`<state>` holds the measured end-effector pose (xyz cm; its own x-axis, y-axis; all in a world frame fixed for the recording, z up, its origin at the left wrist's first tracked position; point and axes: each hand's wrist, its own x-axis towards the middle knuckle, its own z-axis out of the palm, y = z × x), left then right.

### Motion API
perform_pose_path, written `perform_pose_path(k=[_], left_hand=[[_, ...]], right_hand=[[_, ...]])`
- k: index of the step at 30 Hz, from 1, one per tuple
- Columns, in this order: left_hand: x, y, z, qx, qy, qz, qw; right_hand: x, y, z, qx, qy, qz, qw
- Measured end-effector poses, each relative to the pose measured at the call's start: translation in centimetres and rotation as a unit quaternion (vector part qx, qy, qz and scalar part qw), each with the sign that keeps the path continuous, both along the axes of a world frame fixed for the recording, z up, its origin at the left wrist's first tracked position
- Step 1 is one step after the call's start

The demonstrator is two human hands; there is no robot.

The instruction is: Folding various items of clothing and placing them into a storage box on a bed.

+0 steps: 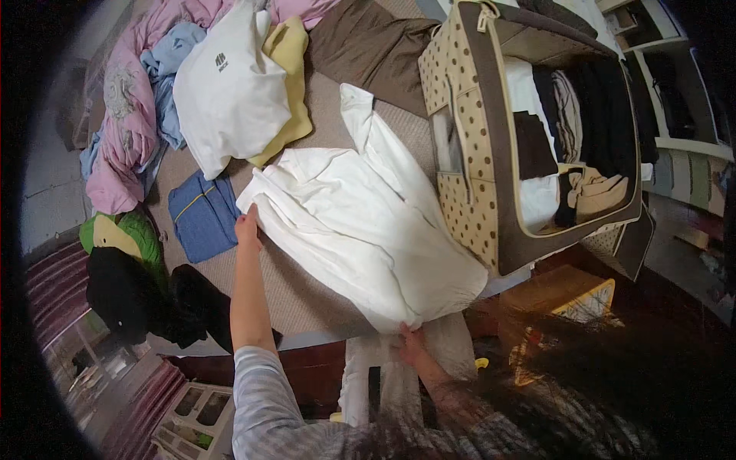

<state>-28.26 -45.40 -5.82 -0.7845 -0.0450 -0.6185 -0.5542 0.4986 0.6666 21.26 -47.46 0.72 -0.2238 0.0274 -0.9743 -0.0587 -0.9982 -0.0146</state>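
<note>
A white long-sleeved shirt (337,215) lies spread on the beige bed surface, one sleeve stretched toward the far side. At its left edge, my left hand (248,228) is closed on the cloth. My right hand (412,342) pinches the shirt's near edge, just above my light trousers; hair and shadow darken the right forearm. Close to my left hand sits a folded blue denim garment (203,216) with a yellow line across it.
On the right stands a dotted beige storage bag (471,146), open, with folded clothes inside. A white shirt (230,84), a yellow cloth (290,84), pink bedding (123,146) and brown fabric (376,50) lie at the back. Black clothing (126,291) and a green plush (138,238) are left.
</note>
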Motion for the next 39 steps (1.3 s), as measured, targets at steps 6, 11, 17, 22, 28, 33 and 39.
perform_pose_path(k=[6,11,17,22,28,33,39], left_hand=[[-3.3,-5.8,-0.6,-0.016,0.097,-0.093,0.991],[-1.5,-12.9,0.0,-0.065,0.205,-0.185,0.959],[0.9,-23.1,0.0,-0.065,0.189,-0.085,0.976],[4.9,-33.2,0.5,-0.071,0.161,-0.035,0.984],[8.3,-31.5,2.8,-0.197,0.107,-0.044,0.974],[5.8,-23.6,7.4,-0.33,0.393,-0.338,0.789],[1.9,-9.6,8.2,-0.335,0.398,-0.494,0.696]], right_hand=[[1.1,-4.6,-6.8,0.053,-0.064,0.06,0.995],[-0.7,-2.4,-2.1,0.128,-0.063,0.077,0.987],[1.2,-2.8,-3.0,0.213,-0.077,0.243,0.943],[4.2,-3.5,-4.9,0.255,-0.078,0.357,0.895],[11.1,3.9,3.3,0.343,-0.142,0.546,0.751],[0.5,9.0,0.6,0.391,-0.192,0.666,0.605],[-18.2,24.5,0.6,0.64,-0.145,0.523,0.543]])
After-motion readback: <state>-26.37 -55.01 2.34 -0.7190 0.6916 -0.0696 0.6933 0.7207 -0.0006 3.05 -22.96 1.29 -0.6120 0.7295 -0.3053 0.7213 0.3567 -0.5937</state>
